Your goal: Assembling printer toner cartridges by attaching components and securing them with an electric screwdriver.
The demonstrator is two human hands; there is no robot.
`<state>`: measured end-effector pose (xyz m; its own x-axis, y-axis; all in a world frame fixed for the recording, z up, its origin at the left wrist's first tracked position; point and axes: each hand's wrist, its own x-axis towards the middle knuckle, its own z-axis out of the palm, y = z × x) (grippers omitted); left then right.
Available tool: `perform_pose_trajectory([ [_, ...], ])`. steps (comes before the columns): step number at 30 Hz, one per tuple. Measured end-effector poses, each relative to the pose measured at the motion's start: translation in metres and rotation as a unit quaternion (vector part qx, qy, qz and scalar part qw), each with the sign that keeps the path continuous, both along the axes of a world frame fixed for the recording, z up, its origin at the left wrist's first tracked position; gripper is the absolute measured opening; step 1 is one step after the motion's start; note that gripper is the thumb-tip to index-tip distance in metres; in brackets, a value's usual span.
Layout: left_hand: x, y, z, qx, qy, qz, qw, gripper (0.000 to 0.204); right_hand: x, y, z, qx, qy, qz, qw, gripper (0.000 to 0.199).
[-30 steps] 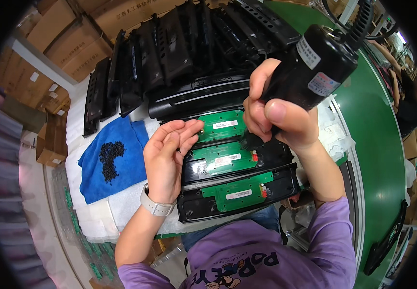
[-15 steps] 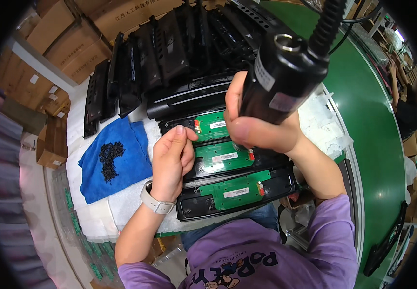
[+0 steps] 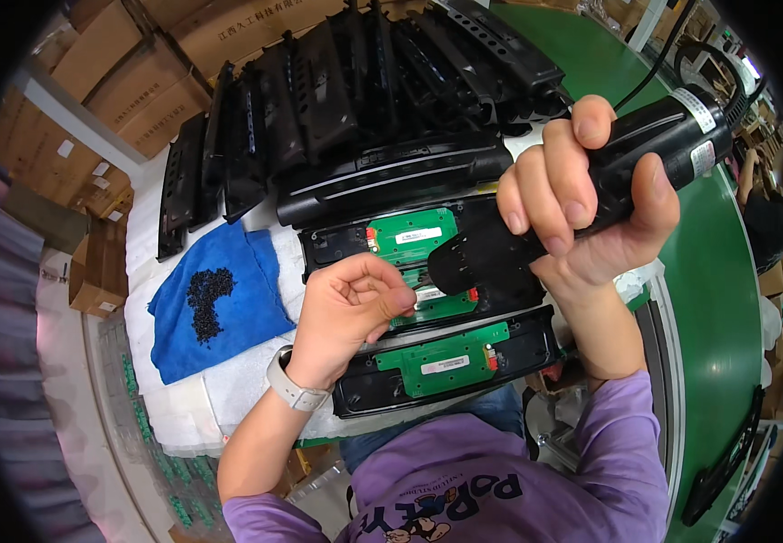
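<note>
My right hand (image 3: 582, 208) is wrapped round a black electric screwdriver (image 3: 654, 136), which lies tilted with its front end down to the left. My left hand (image 3: 346, 308) has thumb and fingers pinched together close to that front end; whatever is between them is too small to make out. Under the hands, three black plastic housings (image 3: 355, 398) lie in a row, each with a green circuit board (image 3: 473, 348) bearing a white label. The screwdriver and my left hand partly cover the middle board.
A blue cloth (image 3: 256, 299) with a heap of small black screws (image 3: 206, 303) lies at the left on white padding (image 3: 192, 407). Many more black housings (image 3: 319, 109) are piled at the back. Cardboard boxes (image 3: 156, 109) stand far left; a green surface (image 3: 708, 299) runs along the right.
The screwdriver has swung from upright to tilted, its back end going right and its front end turning left. My left hand has moved right, up to its front end.
</note>
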<state>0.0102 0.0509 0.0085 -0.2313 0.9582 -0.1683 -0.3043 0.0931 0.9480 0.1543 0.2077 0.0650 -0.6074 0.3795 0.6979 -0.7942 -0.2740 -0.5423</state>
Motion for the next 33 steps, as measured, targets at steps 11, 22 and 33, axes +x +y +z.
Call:
perform_pose_trajectory([
  [11, 0.001, -0.002, -0.001, -0.026, 0.005, 0.015, 1.0, 0.01, 0.003, -0.007, -0.001, 0.0, -0.001, -0.024, 1.0, 0.038],
  [22, 0.003, 0.001, 0.004, -0.011, 0.097, 0.047, 0.994, 0.023, 0.002, -0.008, 0.001, -0.028, -0.033, -0.033, 0.999, 0.036],
  [33, -0.012, 0.002, -0.008, 0.089, -0.112, 0.127, 0.982, 0.032, -0.002, -0.031, -0.004, -0.011, -0.25, -0.04, 0.967, 0.022],
])
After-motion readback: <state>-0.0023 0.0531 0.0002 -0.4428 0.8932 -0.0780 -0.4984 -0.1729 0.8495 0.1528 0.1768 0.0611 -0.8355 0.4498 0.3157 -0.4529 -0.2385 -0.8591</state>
